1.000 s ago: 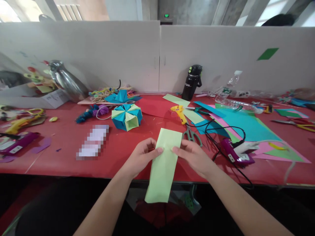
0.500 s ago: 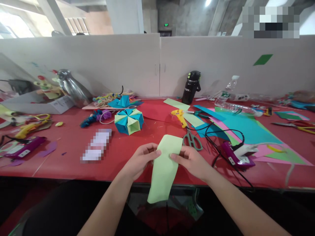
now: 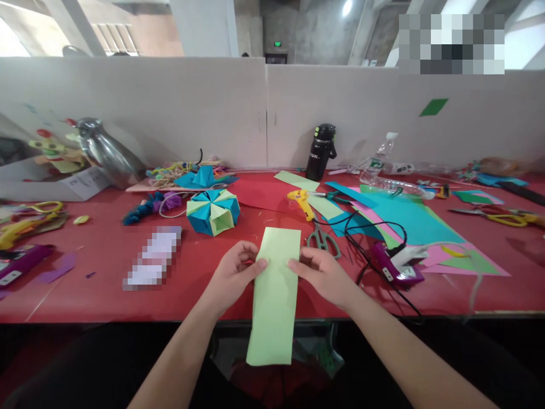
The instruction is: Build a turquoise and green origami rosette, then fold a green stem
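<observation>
A long strip of light green paper (image 3: 275, 307) is held between my two hands, over the near edge of the red table. My left hand (image 3: 238, 272) pinches its left edge, thumb on top and fingers behind. On the right edge, my right hand (image 3: 321, 272) grips the same way. The strip looks nearly flat, its lower end hanging past the table edge. Beyond my left hand sits a folded blue and green paper ball (image 3: 213, 212). Grey-handled scissors (image 3: 322, 241) and a yellow glue gun (image 3: 301, 201) lie just beyond my right hand.
Blue, pink and green paper sheets (image 3: 419, 224) cover the right side. A purple power strip (image 3: 395, 267) with black cords lies in front of them. A black bottle (image 3: 321, 152), a plastic bottle (image 3: 395, 184) and a steel jug (image 3: 108, 153) stand or lie toward the white partition (image 3: 170, 108).
The green strip has straightened and flattened; its top edge now shows squared corners instead of a curved end. Both hands keep their grip. My view has shifted slightly to the right.
</observation>
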The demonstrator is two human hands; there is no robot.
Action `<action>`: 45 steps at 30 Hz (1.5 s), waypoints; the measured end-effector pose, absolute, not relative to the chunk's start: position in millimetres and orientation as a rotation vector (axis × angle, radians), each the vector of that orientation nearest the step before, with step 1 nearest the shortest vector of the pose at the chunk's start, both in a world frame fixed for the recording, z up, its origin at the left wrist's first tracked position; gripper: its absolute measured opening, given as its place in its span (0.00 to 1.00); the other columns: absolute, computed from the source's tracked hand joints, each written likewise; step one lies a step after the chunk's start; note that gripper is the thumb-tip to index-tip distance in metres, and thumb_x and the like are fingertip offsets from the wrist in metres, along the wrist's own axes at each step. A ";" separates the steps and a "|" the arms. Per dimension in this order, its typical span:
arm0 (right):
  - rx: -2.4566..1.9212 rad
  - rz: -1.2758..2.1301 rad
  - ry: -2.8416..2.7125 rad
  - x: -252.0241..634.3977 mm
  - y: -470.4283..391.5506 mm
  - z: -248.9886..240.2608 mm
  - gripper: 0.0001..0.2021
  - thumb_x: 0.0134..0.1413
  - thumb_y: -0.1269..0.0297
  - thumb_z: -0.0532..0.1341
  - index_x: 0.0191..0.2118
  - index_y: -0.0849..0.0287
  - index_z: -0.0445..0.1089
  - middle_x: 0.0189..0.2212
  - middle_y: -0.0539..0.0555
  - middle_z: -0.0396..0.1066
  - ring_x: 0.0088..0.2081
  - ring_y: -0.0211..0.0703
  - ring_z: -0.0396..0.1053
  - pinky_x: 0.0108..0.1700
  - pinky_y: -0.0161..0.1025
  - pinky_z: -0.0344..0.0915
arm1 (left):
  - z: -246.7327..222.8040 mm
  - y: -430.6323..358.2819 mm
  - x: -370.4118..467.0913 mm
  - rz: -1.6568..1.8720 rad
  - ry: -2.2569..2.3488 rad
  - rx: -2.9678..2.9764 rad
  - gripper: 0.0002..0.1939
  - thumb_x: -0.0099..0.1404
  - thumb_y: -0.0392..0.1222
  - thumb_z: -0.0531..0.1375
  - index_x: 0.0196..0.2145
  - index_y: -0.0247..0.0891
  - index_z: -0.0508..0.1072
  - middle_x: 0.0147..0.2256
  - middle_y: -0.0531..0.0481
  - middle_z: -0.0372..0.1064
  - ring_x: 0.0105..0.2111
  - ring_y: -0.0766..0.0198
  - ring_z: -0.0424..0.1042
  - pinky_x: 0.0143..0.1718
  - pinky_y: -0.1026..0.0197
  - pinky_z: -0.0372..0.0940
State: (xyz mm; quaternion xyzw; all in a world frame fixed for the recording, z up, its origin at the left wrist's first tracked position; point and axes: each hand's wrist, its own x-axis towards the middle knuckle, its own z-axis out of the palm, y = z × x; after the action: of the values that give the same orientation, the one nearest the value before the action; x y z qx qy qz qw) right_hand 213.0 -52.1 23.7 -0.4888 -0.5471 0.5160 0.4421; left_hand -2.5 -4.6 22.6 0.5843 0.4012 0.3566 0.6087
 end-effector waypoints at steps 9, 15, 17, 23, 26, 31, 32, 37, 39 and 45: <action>-1.094 1.198 -1.286 211.2 -55.1 15.6 0.26 0.58 0.61 0.66 0.61 0.49 0.62 0.49 0.55 0.70 0.38 0.40 0.71 0.41 0.41 0.70 | 23.1 -8.2 -3.5 0.741 0.739 1.360 0.26 0.64 0.46 0.67 0.57 0.41 0.68 0.44 0.44 0.74 0.38 0.58 0.76 0.37 0.59 0.72; -1.098 1.176 -1.292 212.8 -55.0 14.1 0.19 0.58 0.61 0.65 0.55 0.53 0.70 0.40 0.54 0.72 0.41 0.44 0.70 0.44 0.42 0.70 | 14.8 -8.4 -2.0 0.772 0.835 1.515 0.14 0.66 0.48 0.64 0.46 0.40 0.77 0.35 0.49 0.73 0.33 0.66 0.69 0.33 0.66 0.64; -1.105 1.172 -1.291 213.2 -54.3 12.2 0.18 0.57 0.61 0.66 0.54 0.54 0.72 0.37 0.53 0.72 0.38 0.43 0.70 0.42 0.42 0.69 | 12.6 -7.4 -1.6 0.814 0.861 1.537 0.12 0.66 0.48 0.64 0.45 0.41 0.79 0.34 0.50 0.72 0.32 0.67 0.67 0.32 0.67 0.62; -1.147 1.131 -1.372 214.4 -54.8 10.1 0.20 0.58 0.63 0.65 0.56 0.56 0.71 0.31 0.50 0.69 0.33 0.40 0.67 0.37 0.40 0.67 | 8.4 -2.3 -1.8 0.970 0.932 1.449 0.13 0.62 0.47 0.68 0.43 0.41 0.79 0.38 0.49 0.74 0.36 0.64 0.70 0.36 0.64 0.66; -1.171 1.096 -1.389 213.7 -54.6 10.1 0.20 0.57 0.63 0.65 0.56 0.56 0.71 0.30 0.50 0.69 0.32 0.40 0.66 0.36 0.40 0.66 | 6.2 -0.6 -0.9 0.985 1.003 1.478 0.14 0.61 0.47 0.69 0.43 0.39 0.79 0.34 0.49 0.74 0.32 0.65 0.69 0.32 0.65 0.65; -1.161 1.113 -1.404 214.0 -53.1 11.3 0.23 0.56 0.65 0.65 0.59 0.54 0.70 0.32 0.50 0.70 0.32 0.40 0.67 0.36 0.40 0.67 | 8.2 -0.9 2.0 0.971 1.023 1.481 0.17 0.59 0.46 0.69 0.46 0.39 0.78 0.31 0.50 0.74 0.31 0.64 0.70 0.32 0.64 0.66; -1.165 1.111 -1.403 214.4 -52.7 11.7 0.23 0.56 0.65 0.65 0.58 0.54 0.70 0.30 0.50 0.69 0.32 0.40 0.66 0.35 0.39 0.67 | 9.3 -1.2 2.5 0.969 1.014 1.473 0.18 0.59 0.46 0.69 0.46 0.38 0.79 0.32 0.49 0.75 0.32 0.63 0.72 0.33 0.62 0.67; -1.177 1.104 -1.342 216.1 -50.7 13.5 0.18 0.56 0.61 0.66 0.53 0.54 0.74 0.32 0.51 0.72 0.33 0.41 0.69 0.37 0.40 0.69 | 12.5 -1.8 3.5 0.988 1.005 1.429 0.19 0.56 0.47 0.71 0.44 0.38 0.80 0.36 0.46 0.77 0.36 0.58 0.75 0.38 0.59 0.71; -1.197 1.090 -1.323 216.6 -50.1 14.6 0.17 0.55 0.60 0.66 0.51 0.55 0.76 0.35 0.52 0.74 0.36 0.42 0.71 0.40 0.41 0.70 | 12.3 -1.7 3.4 0.980 0.994 1.417 0.20 0.56 0.46 0.71 0.45 0.38 0.79 0.36 0.47 0.78 0.36 0.59 0.75 0.38 0.60 0.71; -1.261 1.044 -1.327 218.7 -50.3 16.3 0.17 0.54 0.58 0.67 0.49 0.57 0.78 0.35 0.54 0.77 0.36 0.44 0.73 0.41 0.44 0.72 | 13.2 -1.8 4.6 0.960 1.000 1.399 0.22 0.55 0.47 0.72 0.45 0.36 0.79 0.36 0.46 0.78 0.37 0.58 0.76 0.39 0.58 0.72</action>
State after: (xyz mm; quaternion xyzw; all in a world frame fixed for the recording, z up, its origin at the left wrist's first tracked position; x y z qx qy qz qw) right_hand 218.7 -50.3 16.3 -0.5202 -0.5473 0.4306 0.4943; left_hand 4.6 -1.8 13.2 0.5917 0.4230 0.4063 0.5531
